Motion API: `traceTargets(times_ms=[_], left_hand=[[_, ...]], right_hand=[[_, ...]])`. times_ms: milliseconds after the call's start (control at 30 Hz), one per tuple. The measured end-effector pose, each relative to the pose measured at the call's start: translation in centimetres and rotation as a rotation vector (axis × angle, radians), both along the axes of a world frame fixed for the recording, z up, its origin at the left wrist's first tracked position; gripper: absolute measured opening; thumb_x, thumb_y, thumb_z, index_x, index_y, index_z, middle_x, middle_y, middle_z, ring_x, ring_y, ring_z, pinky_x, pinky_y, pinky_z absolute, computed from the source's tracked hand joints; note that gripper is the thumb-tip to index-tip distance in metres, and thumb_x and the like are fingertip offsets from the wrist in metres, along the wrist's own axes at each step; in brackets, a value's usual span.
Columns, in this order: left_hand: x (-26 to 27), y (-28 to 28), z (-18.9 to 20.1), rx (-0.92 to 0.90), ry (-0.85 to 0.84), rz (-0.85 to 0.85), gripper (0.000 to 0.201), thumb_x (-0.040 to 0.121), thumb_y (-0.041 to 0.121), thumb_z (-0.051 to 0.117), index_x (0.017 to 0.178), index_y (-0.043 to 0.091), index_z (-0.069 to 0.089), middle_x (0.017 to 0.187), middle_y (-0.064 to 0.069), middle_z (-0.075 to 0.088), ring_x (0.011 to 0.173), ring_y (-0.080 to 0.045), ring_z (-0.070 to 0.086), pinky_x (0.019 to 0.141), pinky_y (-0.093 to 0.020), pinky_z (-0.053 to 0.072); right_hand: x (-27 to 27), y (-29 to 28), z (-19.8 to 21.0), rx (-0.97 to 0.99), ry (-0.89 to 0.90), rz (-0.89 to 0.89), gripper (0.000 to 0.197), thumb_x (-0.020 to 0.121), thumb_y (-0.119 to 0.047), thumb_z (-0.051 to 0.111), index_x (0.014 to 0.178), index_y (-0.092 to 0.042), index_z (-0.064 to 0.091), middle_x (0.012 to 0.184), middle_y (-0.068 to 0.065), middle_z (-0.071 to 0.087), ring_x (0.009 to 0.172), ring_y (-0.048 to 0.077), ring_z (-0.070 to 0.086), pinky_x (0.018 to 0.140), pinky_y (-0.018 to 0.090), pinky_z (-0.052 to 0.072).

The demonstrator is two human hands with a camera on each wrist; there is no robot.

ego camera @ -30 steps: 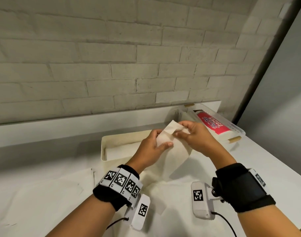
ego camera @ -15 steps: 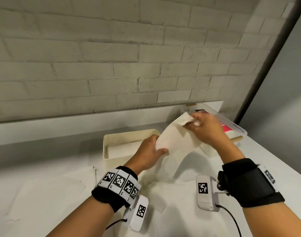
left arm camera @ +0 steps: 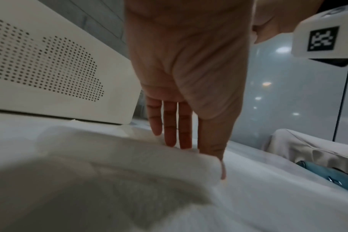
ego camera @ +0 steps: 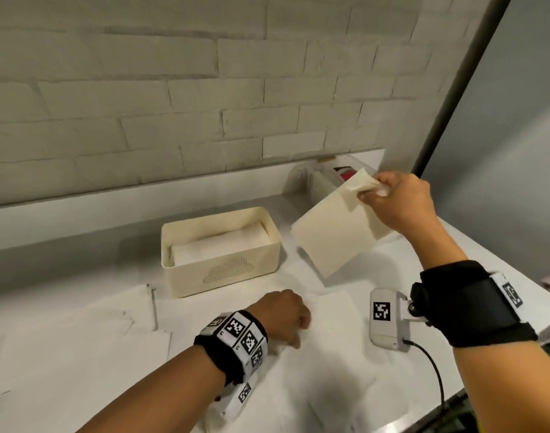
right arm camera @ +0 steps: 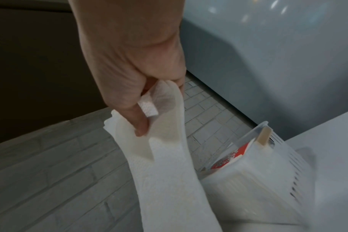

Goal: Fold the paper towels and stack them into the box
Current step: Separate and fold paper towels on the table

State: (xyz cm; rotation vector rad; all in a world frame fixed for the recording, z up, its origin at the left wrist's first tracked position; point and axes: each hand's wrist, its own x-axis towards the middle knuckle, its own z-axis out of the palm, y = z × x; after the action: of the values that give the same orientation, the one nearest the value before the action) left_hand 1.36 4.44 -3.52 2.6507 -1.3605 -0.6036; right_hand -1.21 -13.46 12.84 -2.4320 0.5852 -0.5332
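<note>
Two hands work apart over a white worktop (ego camera: 392,385) set against a pale brick wall (ego camera: 173,89). The right hand (ego camera: 398,200), raised at the far right, pinches one upper corner of a paper towel (ego camera: 336,229) between thumb and fingers (right arm camera: 139,124); the sheet hangs free in the air, tilted, its lower corner just above the worktop. The right wrist view shows the towel (right arm camera: 169,172) draping down from that pinch, the thumb on the near face.

The left hand (ego camera: 283,317) is low near the middle, with straight fingers (left arm camera: 169,125) pointing down and their tips touching a flat towel sheet (ego camera: 329,339) spread on the worktop; the wrist view shows a soft raised fold of that sheet (left arm camera: 129,157) under the fingertips, and nothing gripped.

The cream box (ego camera: 220,267) stands on the worktop just beyond the left hand, open at the top, with a dotted cloud pattern on its near wall. Folded white towels (ego camera: 217,248) lie inside, below the rim. More loose sheets (ego camera: 64,354) lie flat at the near left.

Behind the right hand, at the far right against the wall, sits a clear slatted bin (right arm camera: 268,180) holding a red-and-white pack (right arm camera: 228,158).
</note>
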Motion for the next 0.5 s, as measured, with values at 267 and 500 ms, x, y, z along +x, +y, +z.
traceTargets(times_ms=[267,500], left_hand=[[0.2,0.4,-0.5,-0.074,-0.002,0.056,0.007,0.081,0.023,0.059,0.079,0.023,0.065,0.087,0.005,0.061,0.087,-0.018,0.058,0.066,-0.022,0.033],[1.1,1.4,1.6,-0.323,0.065,0.215,0.017,0.087,0.026,0.057,0.097,0.016,0.067,0.101,0.002,0.067,0.094,-0.013,0.059,0.073,-0.017,0.037]], right_hand=[[-0.5,0.8,-0.7,-0.053,0.055,0.087,0.029,0.088,-0.023,0.061,0.115,-0.013,0.064,0.113,0.01,0.063,0.107,0.026,0.052,0.081,0.026,0.036],[0.0,1.6,-1.2,-0.064,0.12,0.184,0.03,0.089,-0.027,0.06,0.114,-0.011,0.063,0.111,0.011,0.063,0.088,0.016,0.045,0.072,0.026,0.035]])
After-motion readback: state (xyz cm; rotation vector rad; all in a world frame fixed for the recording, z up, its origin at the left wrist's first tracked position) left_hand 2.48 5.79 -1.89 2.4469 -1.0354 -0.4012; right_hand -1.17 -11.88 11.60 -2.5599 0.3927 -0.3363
